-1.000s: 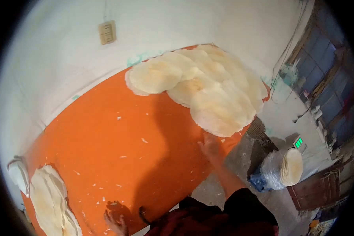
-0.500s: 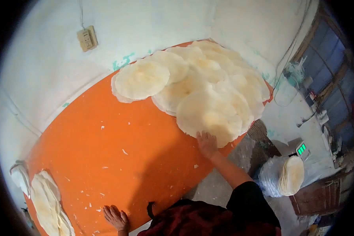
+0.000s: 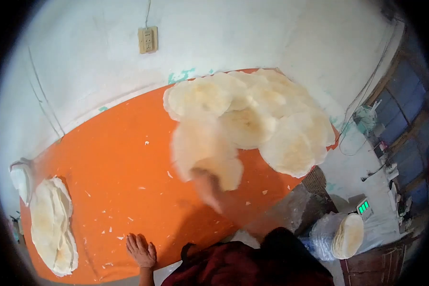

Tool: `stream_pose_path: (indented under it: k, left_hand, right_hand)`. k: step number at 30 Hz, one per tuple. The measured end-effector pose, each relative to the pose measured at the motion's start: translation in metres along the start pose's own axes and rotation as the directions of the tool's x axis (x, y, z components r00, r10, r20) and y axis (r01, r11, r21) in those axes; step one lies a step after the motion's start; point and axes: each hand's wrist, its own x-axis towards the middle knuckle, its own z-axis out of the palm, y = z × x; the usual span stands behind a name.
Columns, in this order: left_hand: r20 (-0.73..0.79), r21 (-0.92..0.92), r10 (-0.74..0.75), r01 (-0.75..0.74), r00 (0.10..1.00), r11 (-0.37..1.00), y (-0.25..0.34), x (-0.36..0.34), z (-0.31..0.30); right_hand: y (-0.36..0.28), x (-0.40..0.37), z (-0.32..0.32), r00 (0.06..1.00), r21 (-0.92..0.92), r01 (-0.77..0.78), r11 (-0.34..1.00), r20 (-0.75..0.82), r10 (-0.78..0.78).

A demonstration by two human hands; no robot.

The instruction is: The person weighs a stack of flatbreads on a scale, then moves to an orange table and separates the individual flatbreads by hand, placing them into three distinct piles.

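Many thin, round, pale flatbreads overlap in a pile [image 3: 298, 148] at the far right of the orange table [image 3: 114, 167]. My right hand [image 3: 208, 187], smeared by motion, has hold of the near edge of one flatbread [image 3: 202, 145] in front of the pile. Its far edge overlaps the other breads, and its near part hangs in a fold around the hand. My left hand [image 3: 141, 250] rests flat near the front edge of the table, fingers spread, with nothing in it. Small white crumbs lie around it.
Folded flatbreads [image 3: 52, 224] lie at the left end, beside a white cloth or bag [image 3: 21, 181]. At the right, a stack of breads [image 3: 349, 236] in clear plastic stands near a lit green display [image 3: 363, 207]. A wall with a socket [image 3: 148, 40] borders the table.
My right hand has moved left from the front of the pile, drawing a flatbread with it. My left hand stays on the table. The camera view has turned somewhat.
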Motion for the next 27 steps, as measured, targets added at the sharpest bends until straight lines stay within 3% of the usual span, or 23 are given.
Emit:
stream_pose_path:
  k: [1, 2, 3, 5, 8, 10, 12, 13, 15, 17, 20, 23, 27]
  left_hand:
    - [0.006, -0.01, 0.0, 0.0, 1.0, 1.0, 0.0, -0.001, 0.0]
    - [-0.002, -0.006, 0.005, -0.005, 1.0, 1.0, 0.0, -0.001, 0.001]
    - [-0.01, 0.0, 0.009, -0.009, 1.0, 1.0, -0.002, -0.002, 0.003]
    - [-0.016, 0.006, -0.003, 0.003, 1.0, 1.0, -0.002, -0.005, 0.008]
    - [-0.024, 0.003, -0.054, 0.054, 0.998, 0.999, 0.005, -0.013, 0.012]
    - [-0.041, -0.005, -0.074, 0.074, 0.996, 0.997, 0.013, -0.016, 0.009]
    - [-0.006, -0.163, -0.128, 0.125, 0.992, 0.979, 0.025, -0.021, 0.006]
    - [0.012, -0.239, -0.154, 0.152, 0.988, 0.959, 0.033, -0.021, 0.004]
    - [0.072, -0.323, -0.111, 0.129, 0.991, 0.937, 0.058, -0.006, -0.007]
    - [0.05, -0.408, -0.038, 0.055, 0.998, 0.911, 0.091, 0.022, -0.018]
    - [-0.106, -0.228, 0.037, -0.061, 0.994, 0.972, 0.138, 0.077, -0.006]
    - [-0.017, -0.091, -0.092, 0.09, 0.996, 0.992, 0.169, 0.111, 0.024]
    - [0.026, 0.09, -0.13, 0.127, 0.991, 0.988, 0.179, 0.118, 0.044]
  right_hand:
    - [-0.027, 0.004, 0.025, 0.982, -0.148, 0.093, 0.985, 0.178, -0.066]
    - [-0.05, 0.004, 0.059, 0.972, 0.044, 0.102, 0.994, 0.206, -0.109]
    - [-0.075, -0.005, 0.076, 0.952, 0.113, 0.156, 0.981, 0.247, -0.18]
    - [-0.1, -0.026, 0.1, 0.897, 0.25, 0.396, 0.884, 0.102, -0.431]
    - [-0.109, -0.032, 0.076, 0.83, 0.299, 0.417, 0.858, 0.26, -0.494]
    - [-0.082, -0.019, 0.063, 0.85, 0.378, 0.377, 0.845, 0.22, -0.478]
    - [-0.038, 0.004, 0.063, 0.902, 0.37, 0.235, 0.899, 0.261, -0.344]
    - [-0.022, 0.016, 0.041, 0.905, 0.303, 0.142, 0.942, 0.346, -0.248]
    - [0.019, 0.042, 0.021, 0.936, 0.167, 0.066, 0.984, 0.332, -0.119]
    - [0.054, 0.064, -0.005, 0.979, 0.162, 0.069, 0.984, 0.178, -0.098]
    - [0.109, 0.109, -0.024, 0.994, 0.009, 0.102, 0.995, 0.044, -0.102]
    - [0.152, 0.159, -0.029, 0.998, -0.13, 0.05, 0.99, -0.024, -0.053]
    - [0.194, 0.227, -0.015, 0.997, -0.207, 0.01, 0.978, -0.075, -0.026]
